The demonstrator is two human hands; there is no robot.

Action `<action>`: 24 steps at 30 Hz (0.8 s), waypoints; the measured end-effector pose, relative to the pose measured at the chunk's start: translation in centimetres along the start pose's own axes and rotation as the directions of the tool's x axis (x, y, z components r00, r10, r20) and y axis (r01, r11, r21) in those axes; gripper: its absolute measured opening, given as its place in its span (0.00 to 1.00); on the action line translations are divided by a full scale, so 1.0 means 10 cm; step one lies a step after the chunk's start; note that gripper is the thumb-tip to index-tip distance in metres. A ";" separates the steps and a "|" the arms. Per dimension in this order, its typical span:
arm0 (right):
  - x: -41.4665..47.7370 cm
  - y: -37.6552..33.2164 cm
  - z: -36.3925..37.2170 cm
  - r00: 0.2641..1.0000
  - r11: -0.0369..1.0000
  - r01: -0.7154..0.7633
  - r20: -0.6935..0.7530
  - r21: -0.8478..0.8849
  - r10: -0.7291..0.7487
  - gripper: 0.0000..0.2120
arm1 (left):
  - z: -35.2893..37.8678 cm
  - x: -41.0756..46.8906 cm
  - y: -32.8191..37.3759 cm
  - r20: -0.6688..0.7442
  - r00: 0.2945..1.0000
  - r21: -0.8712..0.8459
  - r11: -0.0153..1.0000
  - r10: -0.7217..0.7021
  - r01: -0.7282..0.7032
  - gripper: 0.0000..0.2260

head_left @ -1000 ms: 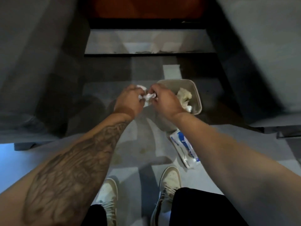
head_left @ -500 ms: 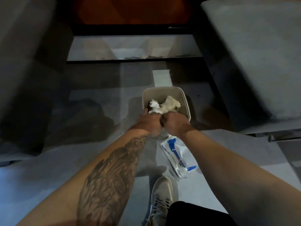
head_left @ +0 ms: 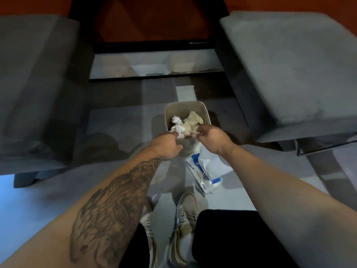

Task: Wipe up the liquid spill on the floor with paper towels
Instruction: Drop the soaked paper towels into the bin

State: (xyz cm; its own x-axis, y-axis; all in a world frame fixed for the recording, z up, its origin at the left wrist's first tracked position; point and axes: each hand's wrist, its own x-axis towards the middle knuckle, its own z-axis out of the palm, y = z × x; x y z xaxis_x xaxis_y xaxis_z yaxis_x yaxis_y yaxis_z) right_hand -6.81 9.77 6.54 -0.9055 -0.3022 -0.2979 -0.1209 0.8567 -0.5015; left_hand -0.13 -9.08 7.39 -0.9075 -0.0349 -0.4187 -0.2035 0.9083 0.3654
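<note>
A small beige bin (head_left: 203, 109) stands on the grey floor between two grey seats. Inside it lie a white crumpled paper towel (head_left: 178, 126) and a beige, soaked-looking wad (head_left: 192, 122). My left hand (head_left: 167, 145) hovers at the bin's near rim with its fingers loosely curled, its fingertips beside the white wad and holding nothing. My right hand (head_left: 212, 139) is a little apart to the right, over the near right rim, also loosely curled and holding nothing. A white and blue paper towel pack (head_left: 205, 171) lies on the floor just below my right hand.
Grey upholstered seats stand at the left (head_left: 38, 84) and right (head_left: 286, 74), leaving a narrow aisle of floor. A dark-framed low ledge (head_left: 154, 64) closes the far end. My two light sneakers (head_left: 185, 225) stand behind the pack.
Both hands carried the white crumpled towel forward to the bin. They have since parted, and the wad now lies in the bin.
</note>
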 end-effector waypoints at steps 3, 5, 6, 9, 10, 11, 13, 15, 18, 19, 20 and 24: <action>-0.29 0.08 -0.05 0.999 0.998 -0.052 0.016 0.031 0.051 0.13 | 0.01 -0.26 0.09 -0.009 1.000 -0.086 0.996 0.011 -0.012 0.20; -0.42 0.16 -0.06 0.995 0.996 -0.090 -0.045 0.015 0.090 0.14 | 0.05 -0.38 0.17 -0.013 0.999 -0.122 0.992 0.032 -0.033 0.20; -0.44 0.23 -0.04 0.989 0.992 -0.124 -0.073 0.012 0.125 0.15 | 0.10 -0.41 0.20 0.000 0.999 -0.134 0.990 0.037 -0.037 0.21; -0.43 0.46 0.13 0.963 0.964 -0.265 -0.040 0.014 0.265 0.22 | 0.30 -0.39 0.22 0.091 0.995 -0.161 0.987 0.037 -0.022 0.19; -0.41 0.55 0.21 0.948 0.948 -0.319 -0.014 0.019 0.319 0.26 | 0.36 -0.34 0.24 0.126 0.991 -0.160 0.987 0.032 -0.012 0.18; -0.39 0.64 0.30 0.930 0.930 -0.368 0.009 0.030 0.368 0.28 | 0.39 -0.29 0.27 0.155 0.988 -0.155 0.988 0.026 -0.002 0.18; -0.36 0.78 0.45 0.912 0.913 -0.408 0.047 0.010 0.407 0.26 | 0.43 -0.20 0.36 0.180 0.984 -0.154 0.988 0.001 0.027 0.18; -0.32 0.92 0.56 0.915 0.920 -0.387 0.096 -0.068 0.392 0.17 | 0.44 -0.10 0.45 0.188 0.982 -0.150 0.988 -0.007 0.036 0.19; -0.27 1.05 0.59 0.933 0.950 -0.294 0.184 -0.102 0.308 0.10 | 0.42 -0.02 0.51 0.185 0.983 -0.157 0.987 -0.002 0.031 0.19; -0.26 1.07 0.55 0.936 0.957 -0.283 0.199 -0.063 0.290 0.10 | 0.39 0.00 0.52 0.182 0.983 -0.161 0.987 0.004 0.026 0.18; -0.25 1.07 0.49 0.942 0.961 -0.278 0.194 -0.018 0.276 0.09 | 0.36 0.01 0.52 0.180 0.984 -0.173 0.985 0.003 0.028 0.18; -0.25 0.84 0.08 0.983 0.978 -0.184 -0.005 0.097 0.186 0.09 | 0.18 0.01 0.53 0.144 0.990 -0.318 0.946 -0.008 0.054 0.17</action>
State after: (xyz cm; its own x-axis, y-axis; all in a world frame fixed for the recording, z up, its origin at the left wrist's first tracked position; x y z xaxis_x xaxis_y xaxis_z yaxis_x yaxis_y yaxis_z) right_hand -5.20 17.34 2.43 -0.9144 -0.1355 -0.3814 0.0880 0.8532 -0.5142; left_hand -0.61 -3.51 7.78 -0.8434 0.0183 -0.5370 -0.3585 0.7252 0.5878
